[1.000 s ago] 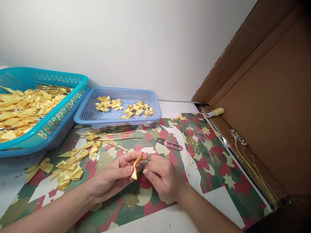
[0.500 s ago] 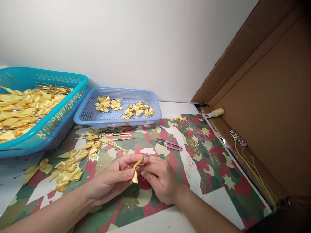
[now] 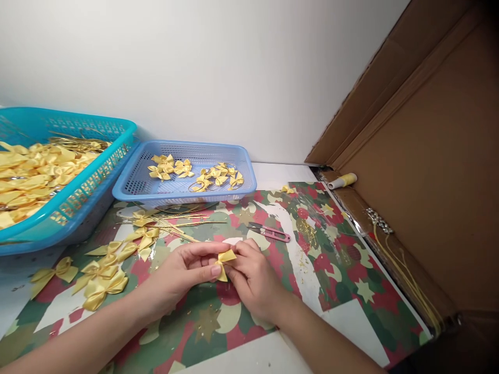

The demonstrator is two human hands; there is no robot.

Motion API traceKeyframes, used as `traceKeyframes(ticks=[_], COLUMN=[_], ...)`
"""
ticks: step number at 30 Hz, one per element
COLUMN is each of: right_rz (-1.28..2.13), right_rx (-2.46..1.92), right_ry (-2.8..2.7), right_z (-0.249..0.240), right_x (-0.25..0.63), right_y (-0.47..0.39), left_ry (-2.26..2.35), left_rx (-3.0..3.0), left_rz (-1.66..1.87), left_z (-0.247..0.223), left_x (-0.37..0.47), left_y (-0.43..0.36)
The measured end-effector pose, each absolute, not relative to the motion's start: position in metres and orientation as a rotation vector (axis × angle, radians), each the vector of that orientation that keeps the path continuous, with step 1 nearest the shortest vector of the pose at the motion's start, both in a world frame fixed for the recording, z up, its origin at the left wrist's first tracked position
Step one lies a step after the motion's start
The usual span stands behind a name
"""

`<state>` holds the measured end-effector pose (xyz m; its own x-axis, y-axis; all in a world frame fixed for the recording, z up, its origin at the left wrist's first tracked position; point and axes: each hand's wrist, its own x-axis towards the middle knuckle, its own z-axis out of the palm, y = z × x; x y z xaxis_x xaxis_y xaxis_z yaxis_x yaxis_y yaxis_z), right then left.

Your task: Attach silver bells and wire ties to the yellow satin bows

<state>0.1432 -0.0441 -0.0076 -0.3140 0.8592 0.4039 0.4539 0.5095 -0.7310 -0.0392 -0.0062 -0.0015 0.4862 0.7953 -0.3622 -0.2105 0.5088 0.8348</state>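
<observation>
Between the thumb and fingers of my left hand (image 3: pixel 191 267) is a small yellow ribbon bow (image 3: pixel 224 264), its tails spread toward the right. My right hand (image 3: pixel 253 278) is closed close against the bow's right side; its fingertips are partly hidden, and whether they pinch the bow itself or something behind it does not show. Several loose yellow bows (image 3: pixel 107 285) lie on the patterned sheet to the left of my hands. Beyond them rest thin gold cords (image 3: pixel 175 226). Pink-handled thread snips (image 3: pixel 270 232) lie just past my right hand.
A turquoise basket (image 3: pixel 97 169) piled with yellow bows and gold cords stands at the left. Beside it, a blue basket (image 3: pixel 183 197) holds several bows with cord loops. On the right are a cardboard wall (image 3: pixel 424 156), a yellow-wound spool (image 3: pixel 343 181) and silvery beads (image 3: pixel 378 221).
The bow has turned in my left fingers, so its tails now face me and point right. My right hand stays close beside it. The view has shifted slightly.
</observation>
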Motion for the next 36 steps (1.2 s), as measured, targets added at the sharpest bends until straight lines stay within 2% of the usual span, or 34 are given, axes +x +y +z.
traceKeyframes(ticks=[8, 28, 36], right_rz=[0.587, 0.658, 0.667], right_rx=[-1.129, -1.271, -1.269], right_ry=[-1.904, -1.833, -1.806], right_z=[-0.024, -0.019, -0.005], right_x=[0.139, 0.138, 0.151], right_y=[-0.041, -0.042, -0.038], left_ry=[0.910, 0.951, 1.068], left_rx=[0.977, 1.077, 1.305], left_rz=[0.581, 0.523, 0.564], left_z=[0.007, 0.007, 0.006], left_x=[-0.034, -0.028, -0.028], left_y=[-0.007, -0.004, -0.009])
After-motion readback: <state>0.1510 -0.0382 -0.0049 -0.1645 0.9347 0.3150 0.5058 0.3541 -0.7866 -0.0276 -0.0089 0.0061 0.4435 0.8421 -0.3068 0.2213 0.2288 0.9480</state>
